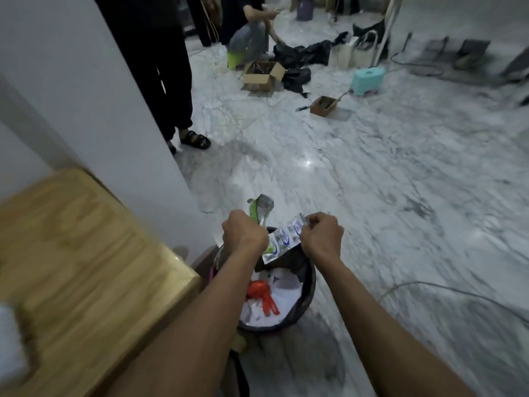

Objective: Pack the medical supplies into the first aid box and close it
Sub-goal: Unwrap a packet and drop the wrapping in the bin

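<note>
Both my hands are held over a black bin [307,285] on the marble floor. My left hand [243,234] is closed around a crumpled green and clear plastic wrapper [259,209] that sticks up above the fist. My right hand [322,234] pinches one end of a strip of white sachets with blue print [283,239], which stretches between the two hands. Inside the bin lie white paper and something red [262,295]. No first aid box shows in this view.
A wooden tabletop [71,253] fills the lower left, beside a white pillar [114,110]. A person in black trousers and sandals [194,138] stands behind it. Cardboard boxes [262,74], a teal stool [367,80], bags and another seated person lie further back. A cable [429,286] runs across the floor at right.
</note>
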Demonstrator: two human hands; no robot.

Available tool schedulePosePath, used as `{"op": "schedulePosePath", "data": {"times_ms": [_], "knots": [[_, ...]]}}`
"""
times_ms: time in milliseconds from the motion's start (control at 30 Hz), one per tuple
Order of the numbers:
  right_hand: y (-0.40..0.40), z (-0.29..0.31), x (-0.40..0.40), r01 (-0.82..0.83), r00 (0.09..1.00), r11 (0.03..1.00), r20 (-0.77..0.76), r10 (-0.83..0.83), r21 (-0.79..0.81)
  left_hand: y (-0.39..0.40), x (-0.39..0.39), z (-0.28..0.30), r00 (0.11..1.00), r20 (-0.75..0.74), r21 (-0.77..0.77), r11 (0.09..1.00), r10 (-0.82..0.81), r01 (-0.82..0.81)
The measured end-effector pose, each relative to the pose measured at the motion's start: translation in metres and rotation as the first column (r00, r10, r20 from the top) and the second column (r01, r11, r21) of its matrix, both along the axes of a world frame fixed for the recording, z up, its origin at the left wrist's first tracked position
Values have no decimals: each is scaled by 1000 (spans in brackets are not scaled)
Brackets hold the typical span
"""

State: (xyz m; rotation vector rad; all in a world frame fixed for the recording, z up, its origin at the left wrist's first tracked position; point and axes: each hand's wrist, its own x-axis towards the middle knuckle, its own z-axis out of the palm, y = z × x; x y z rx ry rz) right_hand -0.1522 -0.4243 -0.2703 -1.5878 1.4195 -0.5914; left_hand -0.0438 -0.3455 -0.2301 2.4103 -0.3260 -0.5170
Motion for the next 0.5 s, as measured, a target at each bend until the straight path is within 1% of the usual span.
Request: {"op": "schedulePosePath", "data": {"times_ms": [100,200,333,500], "knots": [[-1,-26,4,-45,999,997,-23,46,66,4,-2,-30,997,-57,38,998,51,-49],[-1,-42,9,-84,995,991,-42,88,104,9,-1,-48,996,-55,43,996,76,-73],[-2,-51,14,-96,992,989,-76,105,111,13,1,-57,998,-38,36,998,56,-55],[0,-47,16,-104,992,988,-57,111,118,13,1,-52,999,-23,23,999,26,-26]]}}
